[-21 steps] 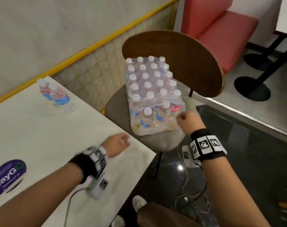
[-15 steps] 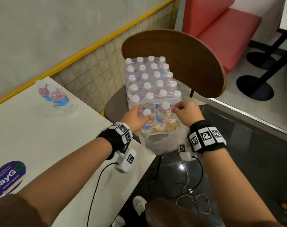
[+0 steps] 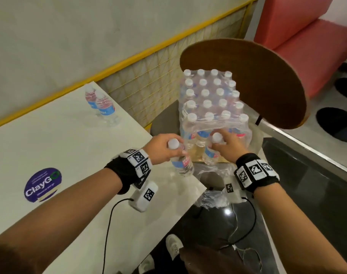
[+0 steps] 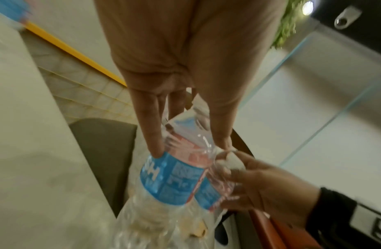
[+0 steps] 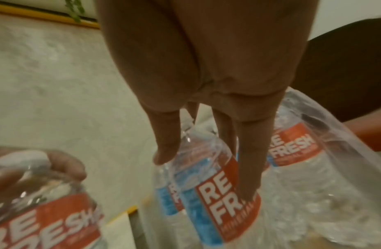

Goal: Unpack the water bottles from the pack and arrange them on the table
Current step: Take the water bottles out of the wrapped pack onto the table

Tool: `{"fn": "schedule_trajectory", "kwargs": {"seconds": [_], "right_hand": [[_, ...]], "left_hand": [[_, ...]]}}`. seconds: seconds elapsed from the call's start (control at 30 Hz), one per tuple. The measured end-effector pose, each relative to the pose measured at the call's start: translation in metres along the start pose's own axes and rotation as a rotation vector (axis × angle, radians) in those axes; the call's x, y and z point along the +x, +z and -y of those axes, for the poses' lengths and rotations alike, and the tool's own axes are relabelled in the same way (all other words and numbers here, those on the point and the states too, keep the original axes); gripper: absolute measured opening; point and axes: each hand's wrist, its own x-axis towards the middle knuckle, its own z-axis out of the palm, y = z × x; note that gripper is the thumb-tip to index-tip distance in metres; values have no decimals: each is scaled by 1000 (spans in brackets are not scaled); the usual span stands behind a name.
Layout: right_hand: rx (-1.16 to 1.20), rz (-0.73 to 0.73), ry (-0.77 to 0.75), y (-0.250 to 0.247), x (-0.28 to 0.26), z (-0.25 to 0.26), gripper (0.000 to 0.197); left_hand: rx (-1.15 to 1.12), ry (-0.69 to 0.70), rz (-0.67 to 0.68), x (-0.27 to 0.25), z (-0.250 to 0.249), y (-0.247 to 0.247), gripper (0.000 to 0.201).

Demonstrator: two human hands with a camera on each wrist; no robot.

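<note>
Each hand, left (image 3: 162, 147) and right (image 3: 225, 147), gripped a bottle (image 3: 179, 158) (image 3: 211, 150) below its cap; the thin, smooth plastic probably dented and slipped easily.

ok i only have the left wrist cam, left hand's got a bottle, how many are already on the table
Observer: Two bottles stand upright near the far edge of the table, by the wall.
Operator: and where's the pack sitting
Observer: The pack sits on a chair seat just right of the table, with its near end torn open.
Operator: right hand's bottle out yet
Observer: Not yet. The right hand grips a bottle around its neck, and it stands at the pack's open end.
</note>
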Motion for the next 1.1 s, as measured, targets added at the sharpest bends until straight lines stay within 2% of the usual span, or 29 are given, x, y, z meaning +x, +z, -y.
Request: {"fn": "schedule_trajectory", "kwargs": {"seconds": [0.2, 0.3, 0.4, 0.47, 0.53, 0.63, 0.7, 0.83, 0.93, 1.1], "right_hand": [[-20, 246, -186, 51, -38, 58, 29], [-14, 389, -298, 103, -59, 93, 27], [-64, 521, -375, 157, -78, 126, 28], [-113, 581, -413, 191, -91, 150, 30], [-140, 634, -445, 222, -105, 175, 31], [-162, 692, -508, 264, -123, 207, 34], [-155, 737, -534, 290, -136, 225, 36], [-163, 824, -587, 330, -159, 254, 43], [-204, 862, -626, 348, -172, 270, 47], [-251, 861, -639, 352, -176, 274, 61]], "left_hand": [[100, -154, -146, -81, 54, -87, 29], [155, -271, -244, -132, 96, -122, 30], [92, -413, -331, -186, 135, -153, 28], [59, -499, -430, -220, 155, -172, 28], [69, -570, -515, -249, 174, -187, 38], [25, -689, -562, -282, 198, -205, 36], [-37, -785, -490, -300, 210, -218, 26], [6, -879, -226, -324, 218, -239, 30], [96, -867, -98, -324, 214, -242, 31], [227, -804, 2, -312, 205, -234, 31]]}}
